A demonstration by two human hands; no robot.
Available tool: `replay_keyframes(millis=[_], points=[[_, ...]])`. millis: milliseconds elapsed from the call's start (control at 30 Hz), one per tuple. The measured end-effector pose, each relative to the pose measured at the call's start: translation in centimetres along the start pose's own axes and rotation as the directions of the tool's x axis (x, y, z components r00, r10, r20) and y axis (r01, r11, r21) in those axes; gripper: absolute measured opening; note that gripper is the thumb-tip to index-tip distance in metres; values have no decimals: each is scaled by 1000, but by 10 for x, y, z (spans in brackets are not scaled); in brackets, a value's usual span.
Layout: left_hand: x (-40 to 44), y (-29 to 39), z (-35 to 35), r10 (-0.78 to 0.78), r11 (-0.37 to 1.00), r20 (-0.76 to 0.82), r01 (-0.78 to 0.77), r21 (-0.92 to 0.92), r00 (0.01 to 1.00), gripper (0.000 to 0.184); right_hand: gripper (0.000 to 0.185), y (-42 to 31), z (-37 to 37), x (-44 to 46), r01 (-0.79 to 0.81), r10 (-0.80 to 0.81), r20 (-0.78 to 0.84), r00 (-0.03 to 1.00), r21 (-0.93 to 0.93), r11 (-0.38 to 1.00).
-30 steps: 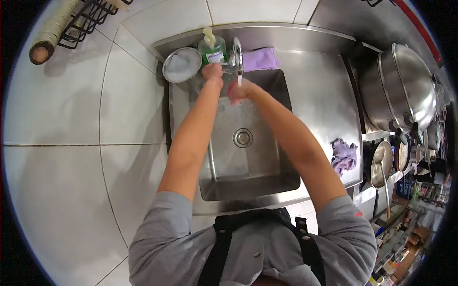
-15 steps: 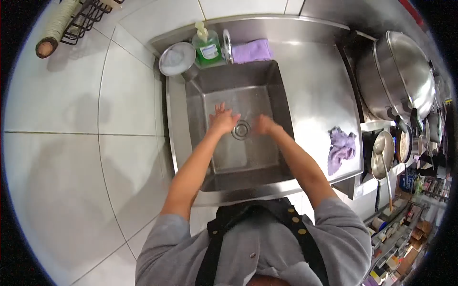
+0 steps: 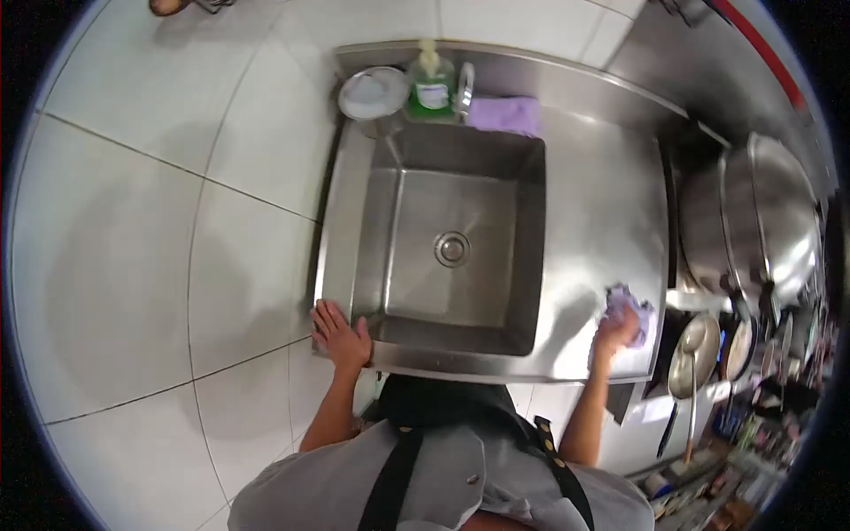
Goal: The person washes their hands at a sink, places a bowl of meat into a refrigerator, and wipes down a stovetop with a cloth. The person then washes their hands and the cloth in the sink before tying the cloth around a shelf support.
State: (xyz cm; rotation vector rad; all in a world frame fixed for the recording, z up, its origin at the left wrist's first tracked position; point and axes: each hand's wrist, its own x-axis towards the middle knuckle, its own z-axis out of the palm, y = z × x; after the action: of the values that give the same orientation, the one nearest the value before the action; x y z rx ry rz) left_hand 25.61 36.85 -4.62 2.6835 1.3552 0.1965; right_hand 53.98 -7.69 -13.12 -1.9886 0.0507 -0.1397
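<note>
My left hand rests with its fingers spread on the front left corner of the steel sink. It holds nothing. At the right end of the drainboard, my right hand grips a crumpled purple cloth; part of the cloth is hidden under the hand. The basin shows its bare floor and a round drain.
Behind the basin stand a bowl with something whitish, a green soap bottle, the faucet and a folded purple cloth. To the right are a large steel pot and a pan with a ladle.
Both hands have left the basin. The left moved down and left onto the sink's front edge; the right moved right and took hold of the crumpled purple cloth. The view has also shifted.
</note>
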Motion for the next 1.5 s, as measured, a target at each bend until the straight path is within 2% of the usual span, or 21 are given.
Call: replay_keyframes(millis=[33,100,133,167,200,300,367,400,467,600,733,767,900,967,1033,1100,1167,1300,1367,1433,1500], points=[[16,6,-14,-30,997,58,25,72,998,81,35,-57,-39,1,7,-193,-181,964,-712,702],[71,24,-8,15,985,83,-29,169,996,82,39,-57,-23,7,287,-578,-71,813,-814,505],[122,40,3,90,976,33,-95,196,995,82,46,-33,0,17,162,-426,-128,896,-798,580],[173,63,14,127,978,-17,-122,170,992,80,53,-31,38,36,52,-124,-307,944,-231,972],[224,88,27,140,986,-62,-133,104,988,81,57,-19,65,60,294,-522,-11,853,-815,498],[282,159,52,224,964,-21,-218,150,974,70,55,-94,162,162,353,-459,51,887,-716,603],[253,170,107,450,763,263,-214,-610,854,51,54,-125,223,227,335,-183,286,941,-701,629],[218,195,80,410,801,510,-31,-598,757,36,54,-143,253,232,411,-320,273,907,-738,535],[172,229,106,613,557,12,-421,-716,790,24,52,-156,270,236,412,-285,299,911,-690,595],[170,347,31,841,95,-373,-785,-612,393,39,46,-145,206,131,266,-224,143,964,-499,825],[131,424,66,956,-234,100,-924,-302,-275,57,47,-177,55,-34,29,-80,-199,977,-245,969],[121,443,84,916,-299,233,-944,-140,-325,57,41,-183,12,-79,-144,53,-305,951,-283,948],[120,567,118,982,188,-19,-982,-29,189,54,27,-140,-137,-276,-592,453,-615,646,-30,805],[87,623,268,982,2,-169,-897,-442,86,50,26,-161,-175,-346,-735,404,-763,504,-133,665],[-45,564,138,998,15,52,-608,-793,-43,48,21,-143,-193,-408,-717,399,-854,333,45,696],[-148,512,101,913,-317,16,-733,-601,-407,51,20,-121,-191,-435,-703,479,-839,258,177,689],[-199,455,76,821,-522,-89,-676,-520,-565,54,21,-122,-184,-439,-695,451,-727,517,-50,717],[-152,338,33,943,-273,14,-795,-542,-333,36,20,-88,-206,-503,-714,596,-584,551,40,699],[-129,278,35,990,-141,-76,-895,-422,-121,25,24,-100,-225,-489,-573,824,-462,328,597,562],[-170,271,7,889,416,456,-503,-757,49,26,35,-107,-249,-438,-405,769,-302,563,711,575],[-246,275,-10,641,748,763,284,-599,-79,26,51,-140,-269,-358,-214,568,-138,812,833,510]])
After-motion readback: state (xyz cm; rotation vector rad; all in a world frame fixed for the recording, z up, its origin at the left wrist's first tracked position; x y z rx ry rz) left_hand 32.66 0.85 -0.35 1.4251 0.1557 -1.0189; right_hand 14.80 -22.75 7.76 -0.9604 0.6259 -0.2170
